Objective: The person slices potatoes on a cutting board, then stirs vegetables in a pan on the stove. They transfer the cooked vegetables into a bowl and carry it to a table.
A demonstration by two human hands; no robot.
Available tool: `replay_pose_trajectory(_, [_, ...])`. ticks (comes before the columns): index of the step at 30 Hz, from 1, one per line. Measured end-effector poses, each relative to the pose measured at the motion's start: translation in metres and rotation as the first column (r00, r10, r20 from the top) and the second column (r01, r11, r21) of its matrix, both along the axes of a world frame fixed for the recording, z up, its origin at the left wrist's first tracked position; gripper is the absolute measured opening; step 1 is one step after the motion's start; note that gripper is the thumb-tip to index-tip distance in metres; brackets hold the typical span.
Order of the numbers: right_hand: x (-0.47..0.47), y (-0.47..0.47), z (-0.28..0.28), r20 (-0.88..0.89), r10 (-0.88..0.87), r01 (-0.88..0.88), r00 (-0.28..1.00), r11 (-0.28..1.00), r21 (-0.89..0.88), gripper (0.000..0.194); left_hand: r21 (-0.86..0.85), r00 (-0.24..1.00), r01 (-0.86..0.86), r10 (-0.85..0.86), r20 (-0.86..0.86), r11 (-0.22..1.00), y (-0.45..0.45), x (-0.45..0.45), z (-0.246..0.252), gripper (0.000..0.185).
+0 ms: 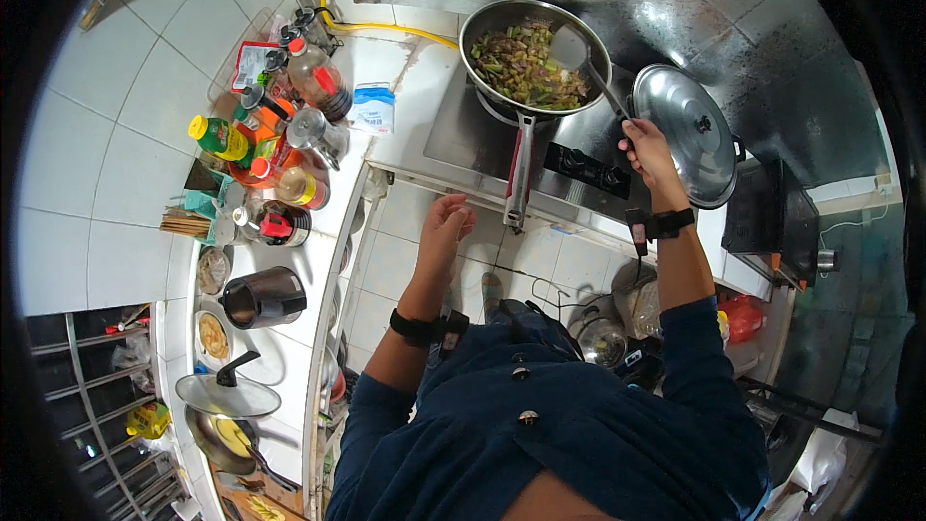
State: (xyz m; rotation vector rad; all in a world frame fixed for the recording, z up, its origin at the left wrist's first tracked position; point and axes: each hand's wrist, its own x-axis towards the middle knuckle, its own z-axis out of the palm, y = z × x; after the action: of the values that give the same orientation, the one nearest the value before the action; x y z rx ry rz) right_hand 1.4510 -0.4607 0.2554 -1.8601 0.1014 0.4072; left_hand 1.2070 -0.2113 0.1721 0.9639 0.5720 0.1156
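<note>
My right hand (pixel 649 153) grips the handle of a metal spatula (pixel 571 49), whose blade rests in a frying pan (pixel 526 116) at the right side of the food. Chopped green vegetables with brownish pieces (pixel 517 61) fill much of the pan, which sits on a gas stove (pixel 463 137). The pan's long handle (pixel 519 174) points towards me. Near that handle, to its left, my left hand (pixel 447 224) hangs in the air with fingers loosely bent, holding nothing. A domed metal lid (pixel 687 130) leans behind my right hand, beside the stove.
Sauce bottles (pixel 311 76), jars and a blue-white packet (pixel 373 108) crowd the left counter. Farther along it are a dark pitcher (pixel 264 297), a plate with a flatbread (pixel 213 336), a glass lid (pixel 228 396) and a second pan (pixel 217 441). A yellow hose (pixel 391 27) runs behind the stove.
</note>
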Motion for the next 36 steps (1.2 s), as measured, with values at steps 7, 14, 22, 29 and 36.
replay_pose_trajectory(7, [0.005,0.012,0.003,-0.198,0.101,-0.107,0.975,0.994,-0.016,0.025,-0.027,1.0,0.007,-0.008,-0.025,1.0,0.011,-0.012,-0.004,0.028])
replay_pose_trajectory(14, [0.004,-0.004,0.006,-0.386,-0.007,0.118,0.923,0.957,0.266,0.019,-0.033,1.0,0.009,-0.01,-0.018,0.999,0.022,-0.014,-0.008,0.027])
replay_pose_trajectory(22, [-0.021,-0.01,0.012,-0.05,0.071,-0.075,0.996,0.994,-0.081,0.027,-0.04,1.0,0.014,-0.014,-0.012,0.999,0.026,-0.013,-0.014,0.027])
replay_pose_trajectory(29, [-0.023,0.006,0.012,0.378,0.147,-0.031,0.914,0.954,-0.297,0.031,-0.024,0.999,0.045,-0.045,-0.006,0.999,0.027,-0.01,-0.016,0.027])
replay_pose_trajectory(36, [-0.008,0.049,-0.01,0.168,0.088,-0.043,0.982,0.967,-0.253,0.027,-0.021,0.999,0.022,-0.023,-0.033,1.0,0.028,-0.013,-0.011,0.028])
